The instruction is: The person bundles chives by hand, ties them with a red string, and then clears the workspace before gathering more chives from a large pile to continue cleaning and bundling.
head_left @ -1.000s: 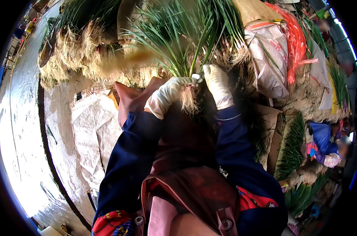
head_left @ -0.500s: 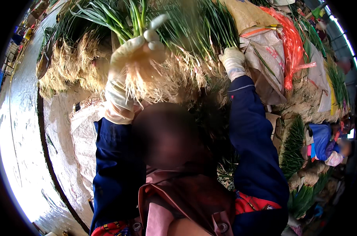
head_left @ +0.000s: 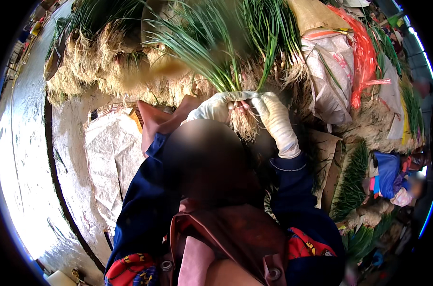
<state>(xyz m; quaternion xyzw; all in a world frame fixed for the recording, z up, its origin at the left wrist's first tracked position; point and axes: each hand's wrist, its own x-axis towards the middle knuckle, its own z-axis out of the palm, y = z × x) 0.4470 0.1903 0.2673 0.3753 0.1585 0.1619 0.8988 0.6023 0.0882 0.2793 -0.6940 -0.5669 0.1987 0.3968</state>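
Note:
In front of me, both gloved hands meet at the base of a bunch of green onions (head_left: 228, 71). My left hand (head_left: 211, 107) is closed round the stems, just above a tuft of pale roots (head_left: 243, 123). Its fingers partly cover the pinkish-white bulbs. My right hand (head_left: 275, 119) touches it from the other side, its fingers pinched on green onion stalks at the bunch's right edge. Green leaves fan upward and away from both hands. Beyond lies a long heap of green onions (head_left: 285, 43), with roots toward me.
More rooted bunches (head_left: 90, 59) lie at the far left. A pale woven sack (head_left: 109, 157) is on the floor at left. To the right are a whitish sack (head_left: 328, 81), red plastic strips (head_left: 362, 57) and another onion pile (head_left: 352, 186). A person in blue (head_left: 390, 174) is at far right.
My left hand has come nearer and to the right, with green onions in it. My right hand has drawn back from the heap and now meets the left.

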